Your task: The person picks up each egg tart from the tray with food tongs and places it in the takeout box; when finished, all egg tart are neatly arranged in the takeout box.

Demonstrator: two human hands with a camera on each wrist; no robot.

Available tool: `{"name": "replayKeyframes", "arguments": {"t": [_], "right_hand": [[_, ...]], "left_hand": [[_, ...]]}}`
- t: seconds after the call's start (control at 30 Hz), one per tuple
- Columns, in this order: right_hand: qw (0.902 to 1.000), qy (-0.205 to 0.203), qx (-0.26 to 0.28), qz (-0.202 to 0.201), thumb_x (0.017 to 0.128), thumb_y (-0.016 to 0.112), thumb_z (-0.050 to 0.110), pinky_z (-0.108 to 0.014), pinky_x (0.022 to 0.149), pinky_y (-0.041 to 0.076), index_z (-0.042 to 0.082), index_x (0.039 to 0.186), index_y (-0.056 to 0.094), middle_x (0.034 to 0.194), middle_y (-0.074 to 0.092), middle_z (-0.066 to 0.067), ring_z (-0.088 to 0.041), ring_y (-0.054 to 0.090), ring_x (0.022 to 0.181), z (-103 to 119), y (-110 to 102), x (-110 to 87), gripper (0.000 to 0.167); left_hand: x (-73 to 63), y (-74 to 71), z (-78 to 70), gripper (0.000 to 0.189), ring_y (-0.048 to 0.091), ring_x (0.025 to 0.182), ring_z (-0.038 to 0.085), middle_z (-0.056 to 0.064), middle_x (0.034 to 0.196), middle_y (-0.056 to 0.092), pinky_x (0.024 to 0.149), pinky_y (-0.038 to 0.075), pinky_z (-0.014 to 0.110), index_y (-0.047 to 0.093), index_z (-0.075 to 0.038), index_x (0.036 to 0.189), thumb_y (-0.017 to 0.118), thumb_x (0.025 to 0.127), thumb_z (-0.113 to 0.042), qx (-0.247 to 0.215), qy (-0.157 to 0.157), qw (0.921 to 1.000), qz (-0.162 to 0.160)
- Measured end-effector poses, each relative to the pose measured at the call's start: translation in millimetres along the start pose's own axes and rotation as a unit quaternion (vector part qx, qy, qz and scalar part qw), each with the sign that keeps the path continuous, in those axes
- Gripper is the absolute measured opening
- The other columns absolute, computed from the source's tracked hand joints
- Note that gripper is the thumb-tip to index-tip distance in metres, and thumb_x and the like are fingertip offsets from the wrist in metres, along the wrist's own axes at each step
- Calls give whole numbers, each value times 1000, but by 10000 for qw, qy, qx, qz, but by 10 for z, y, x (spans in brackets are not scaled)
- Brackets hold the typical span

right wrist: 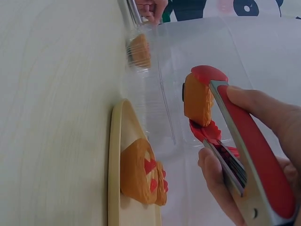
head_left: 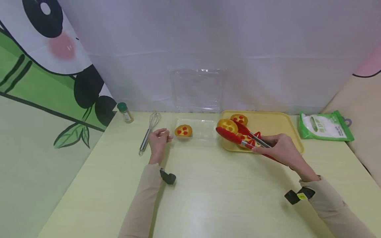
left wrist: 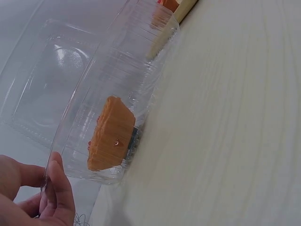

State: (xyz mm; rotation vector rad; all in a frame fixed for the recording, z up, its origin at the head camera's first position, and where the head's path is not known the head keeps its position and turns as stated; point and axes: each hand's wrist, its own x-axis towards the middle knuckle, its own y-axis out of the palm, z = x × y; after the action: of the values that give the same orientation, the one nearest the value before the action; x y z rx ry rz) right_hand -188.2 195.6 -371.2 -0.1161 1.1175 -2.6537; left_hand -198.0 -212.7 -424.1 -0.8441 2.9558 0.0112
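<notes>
Head view: the left hand (head_left: 158, 142) pinches the rim of the open clear box (head_left: 205, 129), while the right hand (head_left: 281, 149) curls round red tongs (head_left: 228, 135) whose tips grip a tart (head_left: 227, 126) over the left end of the yellow tray (head_left: 275, 129). Best handling, probably: squeeze just enough to prevent slipping, carry it level above the box wall, release beside the boxed tart (head_left: 183, 131). The right wrist view shows a dark patch on the gripped tart's underside and its clearance from the tray, which the head view hides.
</notes>
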Motion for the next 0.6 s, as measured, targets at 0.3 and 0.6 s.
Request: {"name": "replayKeyframes", "arguments": {"t": [0.3, 0.6], "right_hand": [[9994, -108, 217, 250, 74, 81, 52, -25, 55, 37, 3, 122, 68, 90, 72, -8, -21, 51, 76, 179, 212, 228, 70], [9993, -277, 91, 221, 74, 83, 43, -25, 48, 26, 2, 118, 70, 59, 47, 3, -18, 39, 60, 376, 410, 534, 62]], "left_hand": [[22, -19, 24, 29, 64, 56, 5, 21, 90, 61, 59, 59, 15, 58, 15, 119, 59, 93, 1, -55, -91, 9999, 29], [12, -12, 0, 29, 64, 55, 5, 17, 85, 62, 59, 60, 18, 59, 14, 118, 59, 93, 1, 25, -72, 10000, 23]]}}
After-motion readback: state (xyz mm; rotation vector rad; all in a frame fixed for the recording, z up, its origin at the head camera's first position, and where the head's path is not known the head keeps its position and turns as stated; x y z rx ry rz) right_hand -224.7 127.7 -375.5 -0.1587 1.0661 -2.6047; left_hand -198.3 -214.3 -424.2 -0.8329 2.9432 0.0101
